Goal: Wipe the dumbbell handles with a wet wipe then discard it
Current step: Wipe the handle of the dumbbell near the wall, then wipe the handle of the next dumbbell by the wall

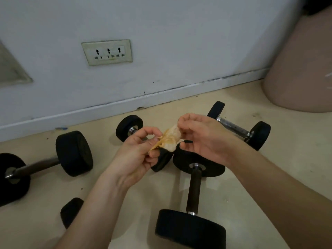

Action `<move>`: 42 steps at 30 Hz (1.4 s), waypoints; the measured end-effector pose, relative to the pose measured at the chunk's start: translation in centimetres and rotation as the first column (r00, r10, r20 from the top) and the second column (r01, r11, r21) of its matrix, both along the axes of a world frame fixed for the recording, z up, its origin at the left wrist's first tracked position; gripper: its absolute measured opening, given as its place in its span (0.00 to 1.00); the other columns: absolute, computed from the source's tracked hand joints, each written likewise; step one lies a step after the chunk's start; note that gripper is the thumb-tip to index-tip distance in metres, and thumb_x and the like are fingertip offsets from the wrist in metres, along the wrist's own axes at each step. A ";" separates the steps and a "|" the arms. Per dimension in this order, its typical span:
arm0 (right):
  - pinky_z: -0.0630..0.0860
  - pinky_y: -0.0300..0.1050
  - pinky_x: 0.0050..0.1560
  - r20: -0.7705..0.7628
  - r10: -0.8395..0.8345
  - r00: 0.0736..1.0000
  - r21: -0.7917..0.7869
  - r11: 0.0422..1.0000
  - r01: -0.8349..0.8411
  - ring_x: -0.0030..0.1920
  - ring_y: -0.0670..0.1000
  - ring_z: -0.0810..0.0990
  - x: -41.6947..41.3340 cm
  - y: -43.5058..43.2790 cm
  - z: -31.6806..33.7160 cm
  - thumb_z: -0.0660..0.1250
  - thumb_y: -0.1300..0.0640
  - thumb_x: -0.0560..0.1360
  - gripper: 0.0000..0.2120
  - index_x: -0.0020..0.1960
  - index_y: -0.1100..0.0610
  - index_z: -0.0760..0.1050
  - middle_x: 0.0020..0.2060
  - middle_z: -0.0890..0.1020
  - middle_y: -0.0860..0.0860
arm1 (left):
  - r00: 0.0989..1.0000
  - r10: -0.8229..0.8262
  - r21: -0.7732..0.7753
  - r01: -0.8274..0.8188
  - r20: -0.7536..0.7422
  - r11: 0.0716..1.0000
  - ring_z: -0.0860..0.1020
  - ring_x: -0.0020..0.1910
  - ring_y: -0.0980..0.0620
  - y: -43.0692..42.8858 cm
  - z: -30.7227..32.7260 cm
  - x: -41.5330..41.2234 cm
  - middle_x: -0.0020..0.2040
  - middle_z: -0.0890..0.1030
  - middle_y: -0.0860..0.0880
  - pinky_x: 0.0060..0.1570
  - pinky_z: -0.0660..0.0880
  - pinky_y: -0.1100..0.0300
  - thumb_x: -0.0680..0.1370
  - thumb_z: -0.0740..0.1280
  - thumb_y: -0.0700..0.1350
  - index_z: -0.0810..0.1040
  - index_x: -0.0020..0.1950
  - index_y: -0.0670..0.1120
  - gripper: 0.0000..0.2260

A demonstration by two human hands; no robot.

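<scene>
Both hands hold a crumpled wet wipe (pixel 170 140), stained orange-brown, above the floor. My left hand (pixel 138 151) pinches its left end and my right hand (pixel 201 139) pinches its upper right end. Several black dumbbells lie below. One (pixel 195 187) with a dark handle points toward me under my hands. Another (pixel 233 125) with a bare metal handle lies behind my right hand. A third (pixel 41 164) lies at the left. A smaller one (pixel 129 128) is half hidden behind my left hand.
The beige floor (pixel 269 177) meets a white wall with a three-socket outlet (pixel 107 52). A large pink rounded object (pixel 303 72) stands at the right. A black weight end (pixel 71 212) shows beside my left forearm.
</scene>
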State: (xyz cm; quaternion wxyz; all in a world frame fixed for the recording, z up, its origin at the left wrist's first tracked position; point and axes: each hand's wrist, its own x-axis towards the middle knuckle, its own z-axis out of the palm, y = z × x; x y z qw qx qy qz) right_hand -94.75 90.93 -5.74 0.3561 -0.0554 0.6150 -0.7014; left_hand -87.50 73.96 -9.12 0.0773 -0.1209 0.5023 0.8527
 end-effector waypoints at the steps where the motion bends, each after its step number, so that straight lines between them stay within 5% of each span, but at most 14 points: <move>1: 0.76 0.40 0.35 -0.001 -0.002 1.000 -0.011 1.000 0.002 0.39 0.50 0.77 -0.3 -0.3 -0.2 0.61 0.60 0.79 0.04 0.47 0.58 0.73 0.40 0.77 0.54 | 1.000 0.015 -0.015 -0.015 0.007 1.000 0.65 0.25 0.57 0.0 -0.1 0.0 0.32 0.72 0.48 0.26 0.59 0.67 0.79 0.59 0.34 0.76 0.44 0.45 0.10; 6: 0.79 0.47 0.50 -0.097 0.224 0.970 -0.208 0.948 -0.240 0.43 0.54 0.80 -2.3 -1.0 0.0 0.62 0.69 0.76 0.13 0.60 0.64 0.74 0.42 0.79 0.59 | 0.989 0.105 -0.152 -0.089 0.105 0.984 0.72 0.28 0.54 0.0 0.8 -0.2 0.35 0.76 0.44 0.28 0.67 0.65 0.78 0.59 0.32 0.75 0.50 0.46 0.11; 8: 0.79 0.50 0.54 -0.277 0.316 0.907 -0.019 0.942 -0.334 0.45 0.54 0.80 -3.2 -1.5 0.2 0.65 0.71 0.74 0.15 0.59 0.63 0.77 0.43 0.80 0.64 | 0.982 0.126 -0.253 -0.088 0.138 0.963 0.73 0.28 0.53 0.4 1.7 -0.7 0.35 0.77 0.44 0.28 0.68 0.65 0.77 0.59 0.31 0.73 0.50 0.46 0.10; 10: 0.80 0.53 0.53 -0.454 0.303 0.838 0.215 0.950 -0.226 0.42 0.52 0.80 -4.2 -2.4 -0.1 0.69 0.70 0.71 0.12 0.51 0.59 0.82 0.43 0.82 0.63 | 0.981 0.125 -0.373 -0.063 0.146 0.926 0.73 0.28 0.54 1.1 2.9 -1.7 0.36 0.78 0.44 0.27 0.68 0.66 0.77 0.61 0.32 0.73 0.50 0.45 0.09; 12: 0.82 0.50 0.45 -0.521 0.239 0.820 0.285 0.954 -0.097 0.37 0.50 0.80 -5.2 -2.6 -0.4 0.71 0.66 0.70 0.07 0.44 0.55 0.83 0.36 0.83 0.55 | 0.978 0.112 -0.454 -0.021 0.174 0.891 0.73 0.29 0.54 1.6 3.7 -2.7 0.39 0.77 0.42 0.27 0.69 0.66 0.77 0.63 0.32 0.74 0.50 0.45 0.08; 15: 0.77 0.41 0.38 -0.434 0.180 0.883 0.223 0.971 -0.088 0.38 0.45 0.79 -6.4 -1.5 -0.7 0.71 0.62 0.72 0.02 0.43 0.56 0.81 0.38 0.82 0.52 | 0.963 0.114 -0.472 0.014 0.242 0.881 0.74 0.30 0.54 1.7 4.6 -3.1 0.40 0.77 0.42 0.29 0.70 0.66 0.77 0.64 0.34 0.78 0.49 0.44 0.07; 19: 0.71 0.37 0.31 -0.136 0.121 0.983 -0.007 0.992 -0.124 0.38 0.47 0.79 -6.6 -0.5 -2.3 0.65 0.62 0.77 0.03 0.45 0.57 0.75 0.42 0.83 0.55 | 0.959 0.068 -0.564 0.104 0.276 0.819 0.74 0.31 0.54 1.8 4.0 -1.8 0.36 0.77 0.45 0.33 0.71 0.63 0.77 0.65 0.35 0.78 0.55 0.41 0.08; 20: 0.69 0.37 0.28 -0.051 0.042 0.998 -0.068 0.997 -0.046 0.36 0.47 0.77 -6.7 -0.3 -3.0 0.65 0.61 0.77 0.03 0.45 0.57 0.74 0.41 0.82 0.55 | 0.958 0.048 -0.620 0.143 0.282 0.772 0.75 0.32 0.54 1.8 3.2 -1.4 0.36 0.78 0.46 0.34 0.72 0.62 0.77 0.66 0.36 0.78 0.55 0.42 0.07; 22: 0.67 0.36 0.27 0.042 -0.153 0.987 -0.092 0.983 0.157 0.34 0.47 0.75 -7.6 0.0 -4.2 0.65 0.61 0.77 0.01 0.47 0.56 0.75 0.41 0.81 0.54 | 0.953 0.034 -0.815 0.238 0.301 0.528 0.77 0.35 0.56 1.4 0.1 -1.1 0.40 0.79 0.50 0.38 0.75 0.62 0.77 0.68 0.42 0.78 0.54 0.48 0.07; 25: 0.74 0.39 0.34 -0.110 -0.266 0.958 0.058 0.960 0.273 0.37 0.49 0.78 -8.4 -0.2 -5.3 0.69 0.59 0.74 0.02 0.46 0.54 0.78 0.43 0.83 0.54 | 0.941 0.078 -0.938 0.317 0.329 0.137 0.76 0.49 0.58 0.9 -5.5 -1.3 0.53 0.75 0.55 0.49 0.76 0.61 0.73 0.71 0.53 0.72 0.61 0.55 0.18; 27: 0.78 0.43 0.41 -0.180 -0.242 0.954 0.117 0.957 0.264 0.39 0.51 0.80 -8.1 -0.4 -5.4 0.71 0.60 0.73 0.02 0.45 0.54 0.80 0.44 0.84 0.54 | 0.942 0.057 -0.940 0.324 0.331 0.103 0.74 0.55 0.55 1.1 -8.7 -1.9 0.57 0.73 0.54 0.54 0.74 0.59 0.71 0.71 0.57 0.68 0.65 0.55 0.25; 30: 0.80 0.44 0.51 -0.216 -0.138 0.967 0.236 0.953 0.189 0.43 0.49 0.84 -6.7 -0.3 -5.5 0.71 0.62 0.73 0.07 0.48 0.52 0.82 0.46 0.84 0.51 | 0.952 -0.005 -0.950 0.305 0.306 0.058 0.77 0.50 0.50 1.3 -11.4 -3.4 0.54 0.76 0.51 0.48 0.77 0.52 0.70 0.71 0.55 0.68 0.59 0.53 0.21; 35: 0.80 0.39 0.42 -0.321 -0.140 0.937 0.295 0.925 0.240 0.41 0.48 0.82 -5.1 -2.5 -6.5 0.71 0.67 0.71 0.10 0.44 0.53 0.81 0.44 0.83 0.51 | 0.927 -0.138 -0.933 0.329 0.348 -0.143 0.78 0.46 0.45 -0.7 -11.3 -2.7 0.52 0.77 0.48 0.45 0.77 0.50 0.73 0.68 0.50 0.65 0.55 0.50 0.16; 42: 0.78 0.41 0.48 -0.469 0.088 0.879 0.452 0.879 0.153 0.42 0.43 0.81 -4.3 -10.1 -12.3 0.72 0.61 0.72 0.07 0.42 0.49 0.82 0.39 0.83 0.45 | 0.849 -0.227 -0.854 0.387 0.477 -0.346 0.77 0.51 0.47 -6.3 -9.6 0.8 0.56 0.74 0.50 0.48 0.76 0.53 0.74 0.67 0.42 0.66 0.62 0.52 0.19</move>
